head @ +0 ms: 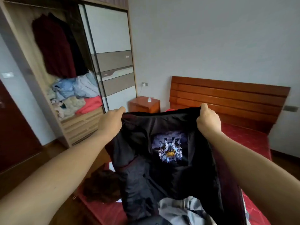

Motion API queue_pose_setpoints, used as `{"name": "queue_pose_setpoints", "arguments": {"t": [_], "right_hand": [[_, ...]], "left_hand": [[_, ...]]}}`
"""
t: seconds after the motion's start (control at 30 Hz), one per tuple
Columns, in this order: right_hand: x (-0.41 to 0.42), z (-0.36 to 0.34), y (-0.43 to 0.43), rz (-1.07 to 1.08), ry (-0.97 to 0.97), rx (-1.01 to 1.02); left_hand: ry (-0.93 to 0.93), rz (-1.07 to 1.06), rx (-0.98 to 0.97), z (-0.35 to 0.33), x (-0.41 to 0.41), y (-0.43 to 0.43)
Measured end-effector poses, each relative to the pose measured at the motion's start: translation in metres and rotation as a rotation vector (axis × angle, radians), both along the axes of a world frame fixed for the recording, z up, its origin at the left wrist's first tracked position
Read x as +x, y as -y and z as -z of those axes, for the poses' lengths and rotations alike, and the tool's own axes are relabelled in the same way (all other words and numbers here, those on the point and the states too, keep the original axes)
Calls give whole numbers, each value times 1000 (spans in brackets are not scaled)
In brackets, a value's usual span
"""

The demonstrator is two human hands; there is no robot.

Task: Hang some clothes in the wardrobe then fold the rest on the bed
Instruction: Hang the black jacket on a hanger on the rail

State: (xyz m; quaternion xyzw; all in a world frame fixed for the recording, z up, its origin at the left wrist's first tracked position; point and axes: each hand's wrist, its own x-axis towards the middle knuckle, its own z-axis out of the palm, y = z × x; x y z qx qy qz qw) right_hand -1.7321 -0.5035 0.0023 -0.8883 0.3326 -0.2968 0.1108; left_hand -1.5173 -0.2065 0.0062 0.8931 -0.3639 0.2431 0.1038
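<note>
A black garment (170,172) with a blue and white printed emblem on it hangs spread out above the red bed (248,140). My left hand (112,119) grips its upper left corner and my right hand (208,121) grips its upper right corner, both held out in front of me. Under the garment a dark brown fuzzy piece (100,185) and a grey piece (183,210) lie on the bed. The wardrobe (21,51) stands open at the left with a dark red garment (53,47) and a black one hanging inside.
Crumpled clothes (73,96) are piled on the wardrobe's drawer unit. The sliding door (112,54) covers the wardrobe's right half. A wooden nightstand (144,104) stands between wardrobe and wooden headboard (227,98). A dark door is at the far left.
</note>
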Motion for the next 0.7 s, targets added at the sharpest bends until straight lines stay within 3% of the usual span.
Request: {"name": "queue_pose_setpoints", "arguments": {"t": [0.1, 0.3, 0.47, 0.6, 0.7], "right_hand": [[39, -9, -27, -105, -62, -49], [136, -26, -99, -317, -194, -162], [236, -29, -180, -437, -297, -245], [334, -27, -254, -577, -411, -317], [384, -35, -316, -660, -503, -421]], "left_hand": [[2, -115, -2, -15, 11, -47], [-12, -303, 182, -23, 47, -159], [-166, -373, 271, -23, 91, -265], [-304, -473, 234, -25, 136, -358], [-268, -536, 167, -30, 169, -416]]}}
